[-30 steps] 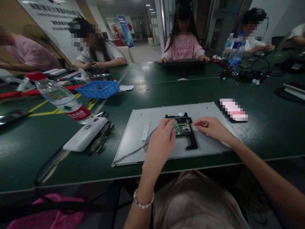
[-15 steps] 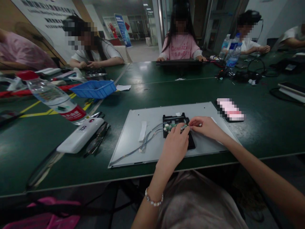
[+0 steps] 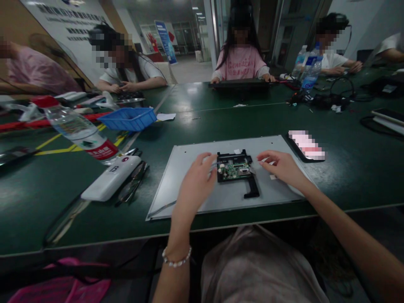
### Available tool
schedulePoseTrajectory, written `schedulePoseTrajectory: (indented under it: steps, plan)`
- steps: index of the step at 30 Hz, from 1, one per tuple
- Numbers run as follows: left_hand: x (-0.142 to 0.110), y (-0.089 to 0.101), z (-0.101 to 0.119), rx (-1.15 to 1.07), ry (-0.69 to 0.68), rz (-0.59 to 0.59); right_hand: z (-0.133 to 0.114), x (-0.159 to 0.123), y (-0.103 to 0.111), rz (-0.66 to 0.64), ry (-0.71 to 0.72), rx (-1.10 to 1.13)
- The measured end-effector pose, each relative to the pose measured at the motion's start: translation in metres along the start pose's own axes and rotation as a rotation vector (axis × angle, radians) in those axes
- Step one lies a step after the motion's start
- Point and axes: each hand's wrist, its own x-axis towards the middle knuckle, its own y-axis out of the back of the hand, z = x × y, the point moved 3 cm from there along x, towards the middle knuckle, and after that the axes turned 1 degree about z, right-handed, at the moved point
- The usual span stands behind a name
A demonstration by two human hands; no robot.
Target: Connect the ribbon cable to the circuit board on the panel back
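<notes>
Tapering to a red cap, a clear plastic bottle (image 3: 80, 130) stands at the left, and beyond its right side sits a ribbed blue plastic tray (image 3: 128, 121) with slanting walls. Nearer the front, a smooth white rounded device (image 3: 110, 179) lies beside dark thin-rimmed glasses (image 3: 131, 184). Glossy green tabletop (image 3: 202, 122) separates them from a flat, pale gray panel (image 3: 183, 153), whose thin, straight front rim runs close to the table edge. Thin gray cables (image 3: 166, 205) cross the panel's front left corner and pass under the left hand (image 3: 197, 179), which is released, its fingers loosely curved at the left side of a black frame (image 3: 252, 185); whether the fingertips touch the frame or a cable, I cannot tell. The frame, matte and angular with a hooked leg toward the front, rests on the panel right of its middle, and a green circuit board (image 3: 232, 171) with a boxy metal connector (image 3: 244, 171) lies within it. A strip of panel shows between the frame and the right hand (image 3: 279, 166), released too, its fingers bent and slightly apart above the surface. A small pale piece (image 3: 273, 177) lies below those fingers. Farther right, a dark-edged phone (image 3: 306, 146) lies flat beyond the panel's right edge, with green tabletop around it.
</notes>
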Motion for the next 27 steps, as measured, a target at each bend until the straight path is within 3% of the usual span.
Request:
schedulePoseTrajectory:
  steps: [2, 4, 8, 16, 22, 27]
  plan:
    - [0.008, 0.015, -0.031, 0.043, 0.07, 0.011, 0.0, -0.001, 0.002, 0.014, 0.015, 0.009]
    - [0.014, 0.022, -0.059, 0.081, 0.116, -0.057, 0.0, -0.001, 0.003, 0.015, 0.025, 0.019]
    - [0.019, 0.017, -0.091, 0.053, 0.148, -0.236, 0.0, -0.003, 0.002, -0.011, 0.047, 0.018]
    - [0.022, 0.018, -0.089, -0.017, 0.24, -0.188, 0.002, -0.003, 0.003, 0.0, 0.04, 0.017]
    - [0.013, 0.034, -0.086, -0.282, 0.287, 0.059, -0.009, -0.006, 0.005, 0.058, 0.058, 0.014]
    - [-0.001, 0.036, -0.077, -0.322, 0.366, 0.232, -0.05, -0.021, -0.02, -0.013, 0.177, -0.016]
